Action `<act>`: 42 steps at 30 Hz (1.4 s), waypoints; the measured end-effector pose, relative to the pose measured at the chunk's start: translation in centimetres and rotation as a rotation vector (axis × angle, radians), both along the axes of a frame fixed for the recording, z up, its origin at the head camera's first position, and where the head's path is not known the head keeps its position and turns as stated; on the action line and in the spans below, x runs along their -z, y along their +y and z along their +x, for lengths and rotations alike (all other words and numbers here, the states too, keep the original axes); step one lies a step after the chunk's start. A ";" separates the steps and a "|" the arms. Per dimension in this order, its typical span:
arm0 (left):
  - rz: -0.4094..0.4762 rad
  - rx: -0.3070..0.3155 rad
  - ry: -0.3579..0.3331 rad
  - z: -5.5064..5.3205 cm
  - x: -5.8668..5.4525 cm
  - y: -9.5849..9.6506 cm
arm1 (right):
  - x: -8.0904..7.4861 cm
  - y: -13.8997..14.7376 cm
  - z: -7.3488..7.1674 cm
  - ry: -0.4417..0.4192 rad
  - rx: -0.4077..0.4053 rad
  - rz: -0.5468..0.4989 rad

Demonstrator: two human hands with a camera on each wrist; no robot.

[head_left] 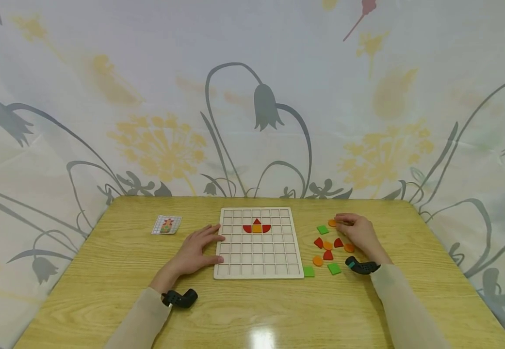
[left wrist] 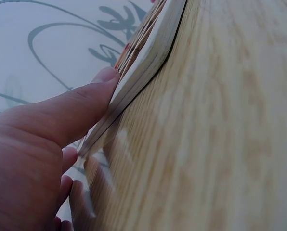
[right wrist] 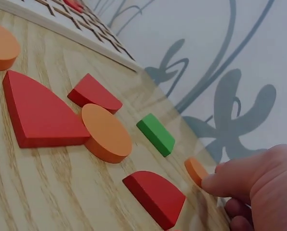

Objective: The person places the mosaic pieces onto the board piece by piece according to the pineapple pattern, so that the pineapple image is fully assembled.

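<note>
My left hand (head_left: 197, 249) lies at the left rim of a white grid board (head_left: 258, 277), its fingers spread and fairly straight, thumb resting on the rim. In the left wrist view the thumb (left wrist: 81, 108) touches the board's edge (left wrist: 146, 72). On the grid sit a red triangle (head_left: 257, 221), an orange square (head_left: 257, 228) and two red quarter-circles (head_left: 247, 229). To the board's right, my right hand (head_left: 359, 232) pinches an orange disc (right wrist: 195, 171) by its edge between thumb and finger; the fingertips partly hide it.
Loose pieces lie right of the board: green squares (head_left: 333, 268), red quarter-circles (head_left: 328, 255) and orange discs (head_left: 317, 261). One green square (head_left: 308, 271) abuts the board's lower right corner. A pattern card (head_left: 167, 225) lies at the left. A floral curtain (head_left: 156, 97) hangs behind the table.
</note>
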State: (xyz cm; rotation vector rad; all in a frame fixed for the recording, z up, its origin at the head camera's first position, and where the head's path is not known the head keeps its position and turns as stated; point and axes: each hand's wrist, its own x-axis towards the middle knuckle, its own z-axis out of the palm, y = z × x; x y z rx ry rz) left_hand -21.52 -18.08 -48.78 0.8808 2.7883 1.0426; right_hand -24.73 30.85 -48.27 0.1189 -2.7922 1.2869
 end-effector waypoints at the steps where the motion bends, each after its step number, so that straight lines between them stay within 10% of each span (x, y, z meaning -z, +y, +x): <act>1: 0.001 0.000 0.001 0.0 0.0 0.0 | -0.1 0.0 0.0 -0.009 -0.003 0.004; 42: -0.007 0.000 -0.005 0.0 0.1 -0.1 | -0.5 -2.5 0.3 -0.072 0.193 -0.056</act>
